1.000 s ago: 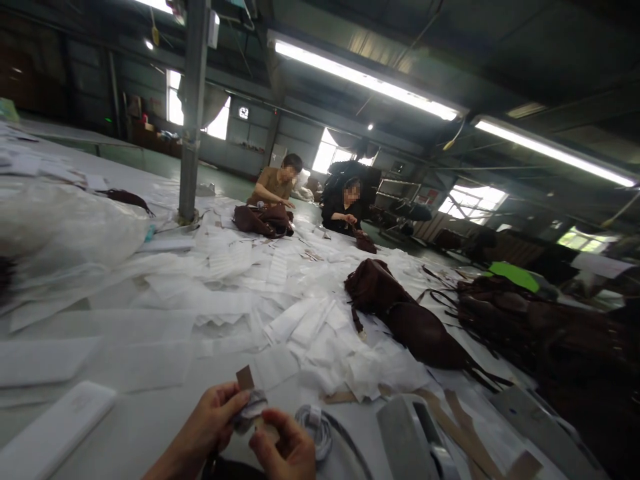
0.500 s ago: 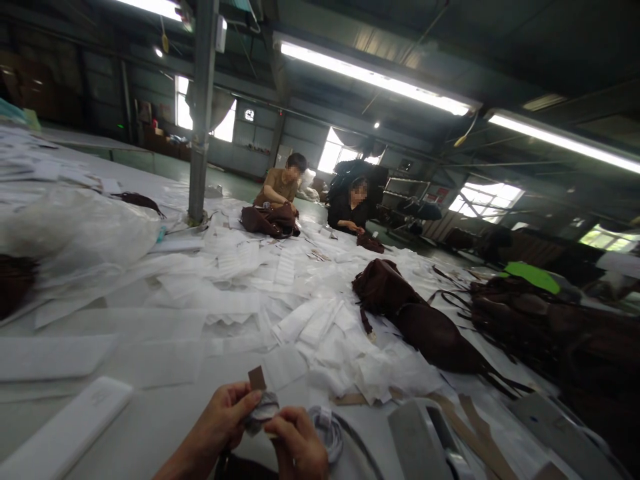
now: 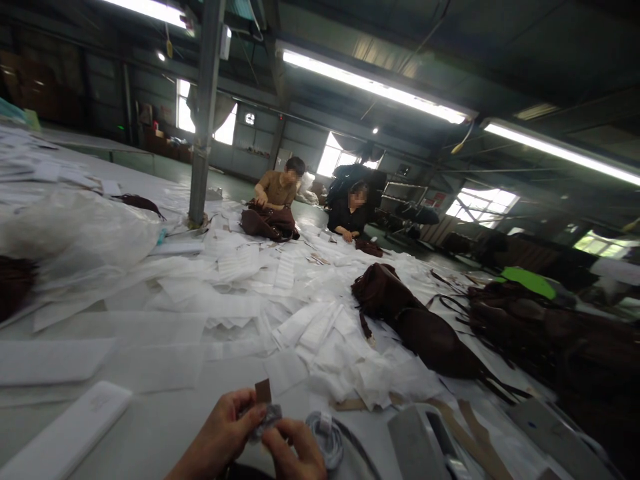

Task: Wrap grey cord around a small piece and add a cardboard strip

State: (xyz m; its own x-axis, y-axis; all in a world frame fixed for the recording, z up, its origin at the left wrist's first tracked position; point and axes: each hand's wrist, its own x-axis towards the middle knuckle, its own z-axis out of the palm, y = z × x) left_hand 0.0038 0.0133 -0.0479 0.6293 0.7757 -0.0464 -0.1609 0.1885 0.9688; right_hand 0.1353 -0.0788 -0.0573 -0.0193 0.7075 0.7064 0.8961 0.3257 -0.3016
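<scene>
At the bottom centre, my left hand [image 3: 220,430] is closed, pinching a crinkled grey piece of wrapping [image 3: 271,416] between thumb and fingers. A small flat brown piece [image 3: 263,391] sticks up above those fingertips. My right hand [image 3: 297,450] is closed too, its thumb and fingertips against the lower right side of the wrapping. What lies inside the wrapping cannot be made out. Below the hands, something dark brown [image 3: 250,471] shows only in part at the frame's edge. A coiled grey cable [image 3: 331,448] lies just right of my right hand.
White paper sheets [image 3: 310,327] cover much of the table. A grey device [image 3: 415,440] stands at the lower right, near brown strips [image 3: 475,427]. Dark brown bags [image 3: 425,327] lie at right. A white slab [image 3: 75,427] lies left. Two people work across the table, beyond a post [image 3: 203,133].
My hands have shifted slightly down and right with the wrapping, still close together. Across the table, the person in tan has lifted a hand above a brown bag; the other person's hands have moved left.
</scene>
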